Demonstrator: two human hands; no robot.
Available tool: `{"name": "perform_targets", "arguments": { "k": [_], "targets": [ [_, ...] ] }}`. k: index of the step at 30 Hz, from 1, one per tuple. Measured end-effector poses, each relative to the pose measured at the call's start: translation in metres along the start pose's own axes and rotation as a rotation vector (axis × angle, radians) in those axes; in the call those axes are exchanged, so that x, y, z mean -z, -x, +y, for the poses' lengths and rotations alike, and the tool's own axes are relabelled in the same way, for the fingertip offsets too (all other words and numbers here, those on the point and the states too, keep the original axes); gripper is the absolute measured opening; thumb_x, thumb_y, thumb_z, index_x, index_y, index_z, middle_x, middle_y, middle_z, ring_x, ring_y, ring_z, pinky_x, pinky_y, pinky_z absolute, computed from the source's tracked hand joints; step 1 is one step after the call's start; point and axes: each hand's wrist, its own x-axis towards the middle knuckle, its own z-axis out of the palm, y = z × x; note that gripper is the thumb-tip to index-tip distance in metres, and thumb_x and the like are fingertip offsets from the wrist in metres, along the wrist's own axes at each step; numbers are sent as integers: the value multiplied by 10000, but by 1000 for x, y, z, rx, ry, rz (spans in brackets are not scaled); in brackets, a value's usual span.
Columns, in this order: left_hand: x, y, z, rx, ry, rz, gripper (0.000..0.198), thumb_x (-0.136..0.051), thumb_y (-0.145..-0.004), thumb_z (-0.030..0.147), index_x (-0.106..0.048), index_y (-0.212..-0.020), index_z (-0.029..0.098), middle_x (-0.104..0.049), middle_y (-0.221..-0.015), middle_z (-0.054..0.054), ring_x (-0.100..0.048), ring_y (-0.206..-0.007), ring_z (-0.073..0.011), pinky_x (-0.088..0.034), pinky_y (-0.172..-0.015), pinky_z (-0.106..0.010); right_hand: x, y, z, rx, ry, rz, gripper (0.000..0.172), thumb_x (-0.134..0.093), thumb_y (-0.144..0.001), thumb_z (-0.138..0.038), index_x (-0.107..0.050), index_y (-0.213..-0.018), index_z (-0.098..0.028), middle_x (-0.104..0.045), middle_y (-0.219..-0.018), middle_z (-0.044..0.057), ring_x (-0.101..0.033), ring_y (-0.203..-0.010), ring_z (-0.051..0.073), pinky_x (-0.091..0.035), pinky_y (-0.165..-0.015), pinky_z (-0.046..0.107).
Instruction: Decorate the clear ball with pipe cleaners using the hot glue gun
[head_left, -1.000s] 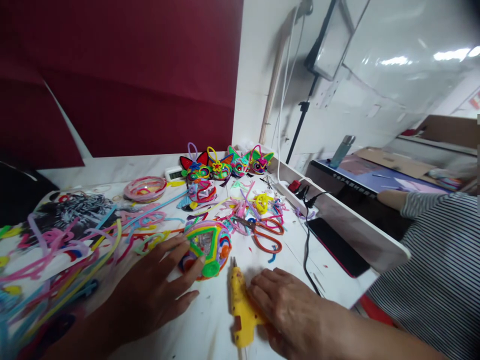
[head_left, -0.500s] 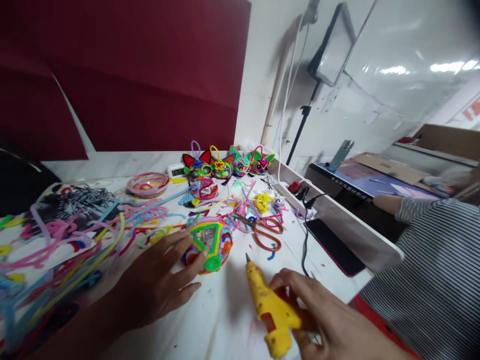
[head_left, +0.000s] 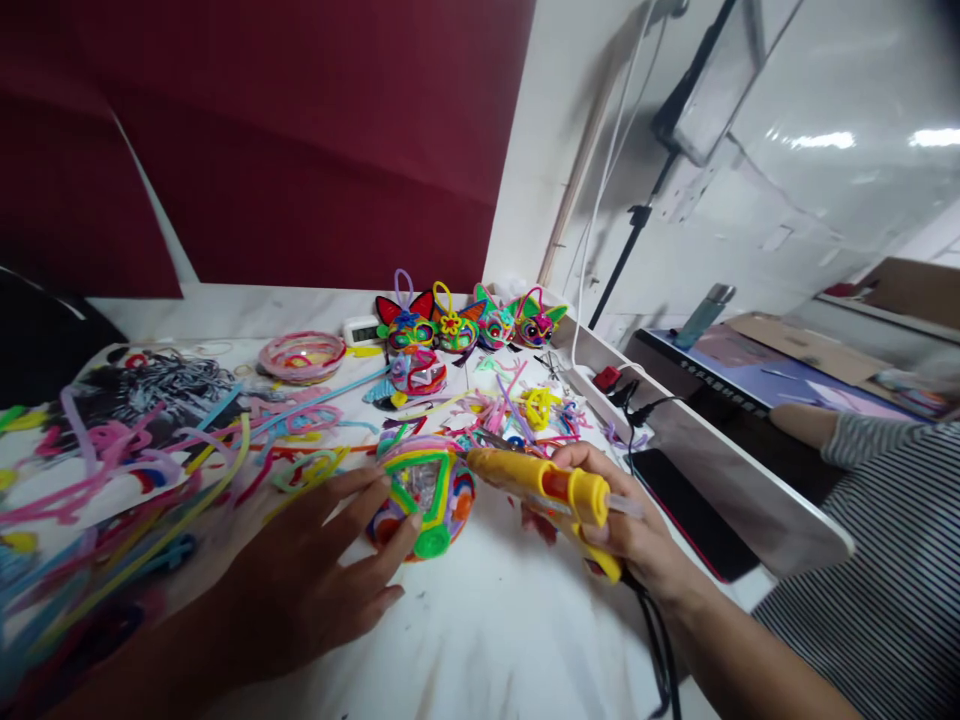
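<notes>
My left hand (head_left: 337, 555) has its fingers apart, with fingertips resting on the left side of a colourful pipe-cleaner ornament (head_left: 433, 485). The piece lies on the white table and has a green and yellow border around a clear middle and a green round coil at its near end. My right hand (head_left: 637, 530) is wrapped round a yellow hot glue gun (head_left: 540, 477), a glue stick poking from its back. The gun's nozzle points left at the ornament's right edge; whether it touches cannot be made out. Scissors behind the gun are mostly hidden.
Loose pipe cleaners (head_left: 217, 450) spread over the left and centre. Several finished animal-face ornaments (head_left: 454, 325) stand at the back near a pink bowl (head_left: 302, 357). A black phone (head_left: 694, 515) lies by the raised table edge. A person in a striped top (head_left: 877, 560) is at the right.
My right hand has lifted and turned the glue gun, bringing its nozzle leftward and up to the ornament. My left hand stays on the ornament. The view has shifted slightly.
</notes>
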Motion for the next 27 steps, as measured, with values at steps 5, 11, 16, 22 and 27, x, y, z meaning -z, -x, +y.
{"name": "perform_targets", "arguments": {
  "k": [5, 11, 16, 22, 27],
  "targets": [
    [3, -6, 1, 4, 6, 0, 175, -538, -919, 280, -631, -1044, 199, -536, -1188, -97, -470, -1264, -254, -385, -1126, -396, 7, -7, 7, -33, -39, -4, 414, -767, -739, -383, -555, -1067, -245, -677, -859, 17, -646, -726, 172, -470, -649, 272],
    [2, -11, 3, 32, 60, 31, 179, -474, -955, 287, -630, -972, 199, -528, -1140, -74, -405, -1320, -217, -213, -1211, -343, 13, -8, 15, -82, -84, -23, 411, -744, -750, -360, -521, -1071, -232, -683, -833, 39, -657, -722, 201, -451, -543, 249],
    [0, -8, 4, 59, 51, 32, 179, -480, -950, 290, -639, -982, 215, -543, -1160, -75, -398, -1337, -240, -267, -1183, -363, 15, -11, 17, -96, -115, 26, 432, -750, -720, -363, -525, -1060, -220, -681, -821, 42, -661, -681, 202, -508, -594, 298],
    [-1, -3, 2, 22, 8, 16, 191, -487, -935, 275, -644, -1021, 210, -545, -1182, -83, -386, -1365, -268, -337, -1152, -400, 16, -12, 21, -130, -156, 85, 458, -744, -700, -379, -594, -1089, -188, -686, -822, 61, -656, -675, 202, -517, -635, 317],
    [-2, 2, -3, -21, -38, -18, 219, -529, -909, 291, -642, -1080, 213, -555, -1204, -113, -436, -1335, -314, -448, -1072, -443, 14, -16, 25, -98, -222, 85, 422, -716, -701, -355, -625, -1066, -166, -702, -790, 72, -658, -682, 202, -516, -636, 300]
  ]
}}
